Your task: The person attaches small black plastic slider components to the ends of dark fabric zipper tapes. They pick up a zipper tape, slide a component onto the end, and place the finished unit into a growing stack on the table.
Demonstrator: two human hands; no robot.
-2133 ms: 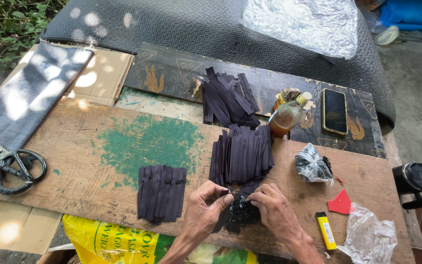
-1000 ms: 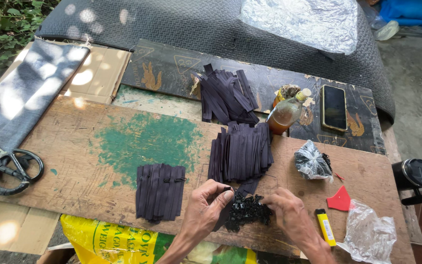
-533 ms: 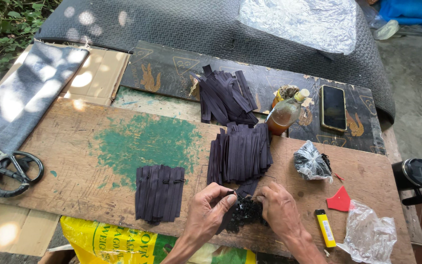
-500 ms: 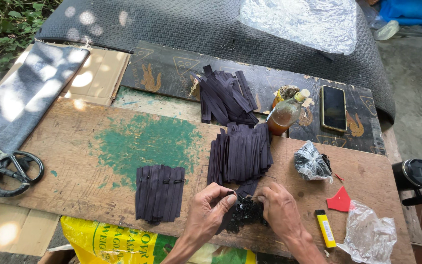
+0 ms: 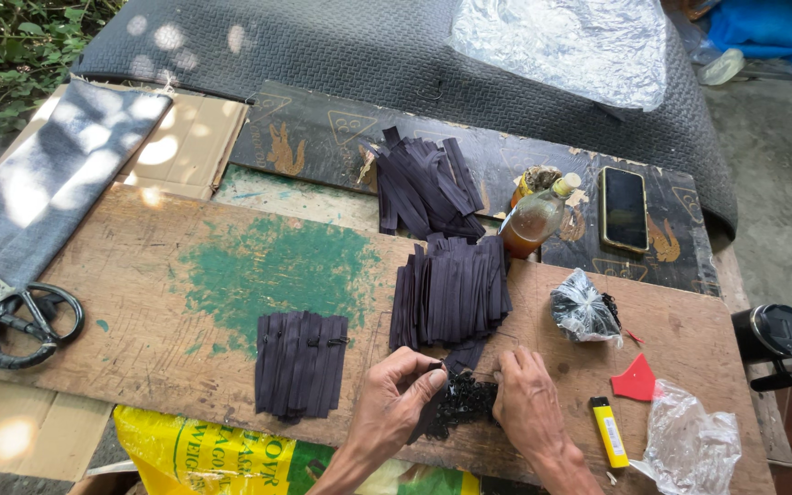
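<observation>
Taking the green paint patch (image 5: 272,270) on the wooden board (image 5: 139,302) as the mark: black-handled scissors (image 5: 20,312) lie far left of it. Just below-right sits a flat bundle of dark zipper strips (image 5: 300,362). Further right, the left hand (image 5: 394,403) pinches something small at a heap of black zipper sliders (image 5: 460,403) (too tiny to identify), while the right hand (image 5: 526,403) rests curled against the heap's other side. A yellow lighter (image 5: 610,431) lies beyond.

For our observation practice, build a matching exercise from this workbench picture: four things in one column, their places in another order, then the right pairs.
Things:
1. scissors
2. lighter
3. phone
4. bottle

Places:
A. just left of the phone
B. far left, on grey cloth
C. near edge, right of the right hand
D. dark board at the back, right

Pairs: 1-B, 2-C, 3-D, 4-A
</observation>
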